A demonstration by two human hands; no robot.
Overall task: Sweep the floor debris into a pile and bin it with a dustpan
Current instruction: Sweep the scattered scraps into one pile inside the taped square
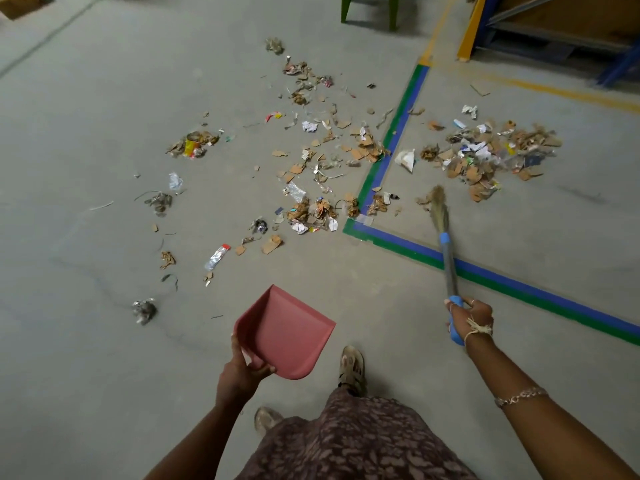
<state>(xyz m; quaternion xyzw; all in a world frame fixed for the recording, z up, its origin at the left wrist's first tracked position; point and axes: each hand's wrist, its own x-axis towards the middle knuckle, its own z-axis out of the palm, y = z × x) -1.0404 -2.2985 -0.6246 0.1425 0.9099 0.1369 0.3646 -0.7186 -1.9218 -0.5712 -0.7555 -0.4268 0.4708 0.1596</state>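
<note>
Scattered debris (322, 157) of cardboard scraps, paper and wrappers lies across the grey floor ahead. A denser heap (491, 154) sits to the right, beyond the taped corner. My left hand (242, 370) grips the rear edge of a pink dustpan (284, 334), held above the floor with its mouth pointing forward. My right hand (469, 320) grips the blue handle end of a broom (448, 261). Its straw head (438, 206) touches the floor just below the right heap.
Blue and green floor tape (384, 150) forms a corner between the two debris areas. Yellow tape (554, 88), a blue and yellow rack (540, 26) and green legs (367, 8) stand at the back. My feet (351, 368) are below the dustpan.
</note>
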